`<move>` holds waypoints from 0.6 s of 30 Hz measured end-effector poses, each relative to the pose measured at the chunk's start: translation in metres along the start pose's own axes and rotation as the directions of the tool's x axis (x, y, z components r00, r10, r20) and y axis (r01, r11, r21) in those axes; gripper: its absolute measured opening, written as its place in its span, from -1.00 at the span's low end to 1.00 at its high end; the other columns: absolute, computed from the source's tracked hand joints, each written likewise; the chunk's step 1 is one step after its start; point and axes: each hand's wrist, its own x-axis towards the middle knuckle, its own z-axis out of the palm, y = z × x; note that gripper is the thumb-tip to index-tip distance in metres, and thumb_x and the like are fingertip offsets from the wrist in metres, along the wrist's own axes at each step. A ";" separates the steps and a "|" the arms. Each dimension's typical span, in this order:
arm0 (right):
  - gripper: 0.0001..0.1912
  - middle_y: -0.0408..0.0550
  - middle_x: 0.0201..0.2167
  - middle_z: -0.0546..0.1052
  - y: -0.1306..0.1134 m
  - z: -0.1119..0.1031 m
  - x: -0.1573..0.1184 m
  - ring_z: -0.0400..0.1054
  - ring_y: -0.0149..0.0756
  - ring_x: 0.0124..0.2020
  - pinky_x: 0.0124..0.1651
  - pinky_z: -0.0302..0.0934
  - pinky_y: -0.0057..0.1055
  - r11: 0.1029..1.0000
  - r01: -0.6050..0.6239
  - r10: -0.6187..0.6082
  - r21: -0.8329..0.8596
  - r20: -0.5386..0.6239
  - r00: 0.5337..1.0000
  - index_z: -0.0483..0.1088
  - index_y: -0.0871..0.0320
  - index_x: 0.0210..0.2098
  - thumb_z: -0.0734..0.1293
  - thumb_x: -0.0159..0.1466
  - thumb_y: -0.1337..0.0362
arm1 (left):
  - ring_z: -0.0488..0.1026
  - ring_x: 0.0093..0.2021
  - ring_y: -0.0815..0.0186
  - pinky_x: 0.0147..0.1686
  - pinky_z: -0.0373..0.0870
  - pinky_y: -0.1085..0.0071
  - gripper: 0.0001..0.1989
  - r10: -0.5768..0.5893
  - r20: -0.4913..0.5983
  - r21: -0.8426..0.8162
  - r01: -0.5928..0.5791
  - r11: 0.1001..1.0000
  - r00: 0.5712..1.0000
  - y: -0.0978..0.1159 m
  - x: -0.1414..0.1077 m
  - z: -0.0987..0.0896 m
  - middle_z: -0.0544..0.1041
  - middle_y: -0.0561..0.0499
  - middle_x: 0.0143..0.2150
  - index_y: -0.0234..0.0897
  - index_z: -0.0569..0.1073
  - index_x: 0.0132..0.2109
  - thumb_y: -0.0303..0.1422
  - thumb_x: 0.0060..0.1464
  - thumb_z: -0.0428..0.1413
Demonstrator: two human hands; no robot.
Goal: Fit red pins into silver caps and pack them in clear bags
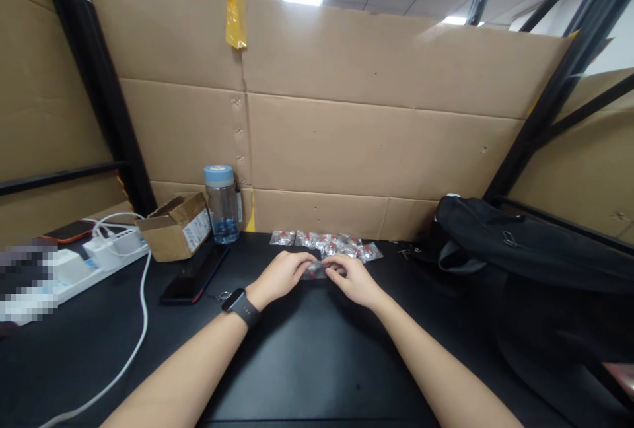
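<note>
Both of my hands meet at the middle of the black table (297,362), around a small clear plastic packet (314,271) with something red inside. My left hand (284,276) pinches the packet's left side, and a dark watch sits on that wrist. On the packet's right side my right hand (351,277) has its thumb and fingers closed. Just behind the hands lies a row of several similar clear packets (329,243) with red bits, some overlapping, near the cardboard wall.
Left: an open cardboard box (173,230), a bottle with a blue lid (222,207), a black phone (194,277), and a white power strip (106,263) with a cable. A black bag (520,249) fills the right side. Cardboard (347,150) stands behind.
</note>
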 end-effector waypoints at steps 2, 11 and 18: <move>-0.74 0.01 -0.20 0.63 0.001 0.003 0.001 0.53 -0.19 -0.22 -0.10 0.40 -0.29 0.998 -0.017 0.018 0.062 -0.020 1.000 0.52 0.16 -0.09 0.31 0.33 0.18 | 0.59 -0.06 0.24 -0.01 0.40 0.43 -0.67 0.012 -0.024 -0.028 -0.013 1.000 1.000 0.007 0.001 -0.002 0.66 0.05 -0.04 -0.10 0.58 0.05 -0.31 0.36 -0.06; -0.74 0.00 -0.28 0.65 0.003 -0.001 0.001 0.54 -0.16 -0.29 -0.14 0.42 -0.25 0.985 -0.084 0.087 0.149 -0.014 0.996 0.59 0.18 -0.23 0.39 0.25 0.11 | 0.60 -0.08 0.23 0.02 0.43 0.38 -0.72 -0.004 -0.034 -0.160 -0.001 0.987 0.999 0.013 0.000 0.002 0.67 -0.03 -0.09 -0.20 0.58 0.02 -0.33 0.28 0.04; -0.70 -0.01 -0.36 0.61 0.013 0.001 0.003 0.49 -0.25 -0.36 -0.20 0.42 -0.28 0.974 -0.086 0.094 0.209 -0.028 0.995 0.53 0.21 -0.21 0.47 0.15 0.13 | 0.62 -0.18 0.26 -0.08 0.48 0.41 -0.75 -0.048 -0.021 -0.247 0.041 0.968 0.999 0.007 0.001 0.005 0.68 -0.03 -0.18 -0.23 0.57 -0.01 -0.37 0.22 0.07</move>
